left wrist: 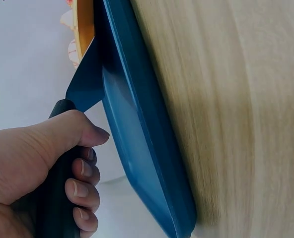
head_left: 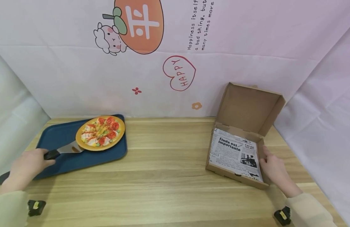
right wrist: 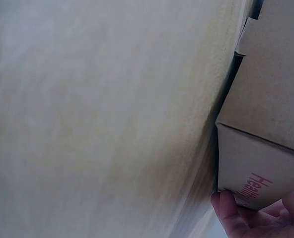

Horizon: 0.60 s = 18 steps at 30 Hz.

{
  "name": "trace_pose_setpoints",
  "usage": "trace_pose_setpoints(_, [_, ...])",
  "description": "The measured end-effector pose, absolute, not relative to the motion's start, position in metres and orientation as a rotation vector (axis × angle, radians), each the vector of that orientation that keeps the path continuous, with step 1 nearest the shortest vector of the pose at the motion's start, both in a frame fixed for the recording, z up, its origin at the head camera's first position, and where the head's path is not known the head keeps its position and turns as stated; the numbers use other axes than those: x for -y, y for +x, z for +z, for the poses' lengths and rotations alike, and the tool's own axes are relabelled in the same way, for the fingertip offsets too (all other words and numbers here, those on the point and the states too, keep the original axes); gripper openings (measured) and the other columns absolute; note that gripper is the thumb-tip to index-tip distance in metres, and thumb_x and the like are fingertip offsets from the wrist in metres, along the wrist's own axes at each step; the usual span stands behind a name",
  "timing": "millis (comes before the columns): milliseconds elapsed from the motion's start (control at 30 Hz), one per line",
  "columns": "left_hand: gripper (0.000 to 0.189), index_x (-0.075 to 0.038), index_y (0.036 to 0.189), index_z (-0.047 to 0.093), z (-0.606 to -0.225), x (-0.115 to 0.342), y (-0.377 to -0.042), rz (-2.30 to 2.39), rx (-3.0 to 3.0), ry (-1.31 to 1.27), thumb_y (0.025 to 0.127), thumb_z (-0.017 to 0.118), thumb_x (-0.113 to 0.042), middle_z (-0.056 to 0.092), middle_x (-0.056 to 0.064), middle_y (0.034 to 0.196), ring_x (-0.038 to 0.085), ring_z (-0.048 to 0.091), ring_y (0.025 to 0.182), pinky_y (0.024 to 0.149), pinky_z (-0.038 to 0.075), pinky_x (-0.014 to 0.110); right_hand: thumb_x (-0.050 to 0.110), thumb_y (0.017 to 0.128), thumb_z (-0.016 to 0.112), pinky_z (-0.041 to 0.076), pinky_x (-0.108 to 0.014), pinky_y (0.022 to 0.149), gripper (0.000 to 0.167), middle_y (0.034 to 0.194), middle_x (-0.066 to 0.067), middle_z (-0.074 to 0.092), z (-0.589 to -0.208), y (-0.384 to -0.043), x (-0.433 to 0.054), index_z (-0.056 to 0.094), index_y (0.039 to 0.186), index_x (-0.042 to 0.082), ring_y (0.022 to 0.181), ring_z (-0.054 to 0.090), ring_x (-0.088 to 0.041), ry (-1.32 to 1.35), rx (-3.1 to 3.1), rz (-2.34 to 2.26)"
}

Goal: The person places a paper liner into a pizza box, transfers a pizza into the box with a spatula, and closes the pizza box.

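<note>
My left hand [head_left: 28, 167] grips the black handle of a metal pizza server [head_left: 67, 148] at the left. Its blade reaches the near left edge of a round pizza [head_left: 100, 134] with red and white toppings, and the blade's tip is hidden there. The pizza is over the right part of a blue tray [head_left: 54, 134]. At the right stands an open cardboard pizza box [head_left: 233, 177], its lid [head_left: 248, 108] raised at the back. My right hand [head_left: 277, 170] holds the box's right side wall, with fingertips [right wrist: 226, 203] against the outside.
Printed newspaper-style paper [head_left: 227, 154] lines the box. Wooden tabletop [head_left: 163, 157] lies between tray and box. A white printed cloth [head_left: 163, 104] hangs behind the table, with white cloth at both sides. Black wrist devices [head_left: 36, 207] sit near both sleeves.
</note>
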State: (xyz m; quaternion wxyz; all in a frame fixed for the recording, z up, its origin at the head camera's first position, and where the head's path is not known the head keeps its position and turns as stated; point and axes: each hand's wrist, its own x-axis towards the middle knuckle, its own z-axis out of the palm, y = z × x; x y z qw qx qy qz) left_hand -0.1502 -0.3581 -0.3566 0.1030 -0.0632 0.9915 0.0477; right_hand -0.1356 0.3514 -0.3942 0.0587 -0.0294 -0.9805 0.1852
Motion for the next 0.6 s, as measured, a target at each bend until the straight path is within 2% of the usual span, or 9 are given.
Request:
trace_pose_setpoints(167, [0.052,0.019,0.099,0.051,-0.356,0.3556,-0.1524,0.165,-2.905,-0.18,0.077,0.07,-0.023,0.053,0.035,0.087,0.044,0.055,0.071,0.059,0.044,0.048,0.004,0.086,0.04,0.034,-0.033,0.043,0.05,0.108,-0.044,0.045,-0.3947,-0.135,-0.3508,0.029,0.129,-0.02,0.046,0.04,-0.021,-0.088,2.968,0.557])
trace_pose_setpoints(367, [0.055,0.019,0.105,0.049,-0.3553,0.3542,-0.1539,0.164,-2.904,-0.215,0.077,0.07,-0.025,0.051,0.038,0.095,0.05,0.052,0.079,0.063,0.043,0.053,0.003,0.086,0.04,0.034,-0.032,0.041,0.05,0.107,-0.044,0.046,-0.3956,-0.1351,-0.3511,0.029,0.129,-0.019,0.044,0.039,-0.02,-0.09,2.96,0.562])
trace_pose_setpoints(600, [0.052,0.019,0.102,0.05,-0.3541,0.3525,-0.156,0.18,-2.919,-0.195,0.078,0.069,-0.023,0.052,0.037,0.091,0.046,0.055,0.073,0.057,0.043,0.05,0.004,0.087,0.04,0.035,-0.032,0.043,0.052,0.115,-0.043,0.04,-0.3935,-0.137,-0.3514,0.026,0.131,-0.018,0.049,0.043,-0.022,-0.13,2.991,0.585])
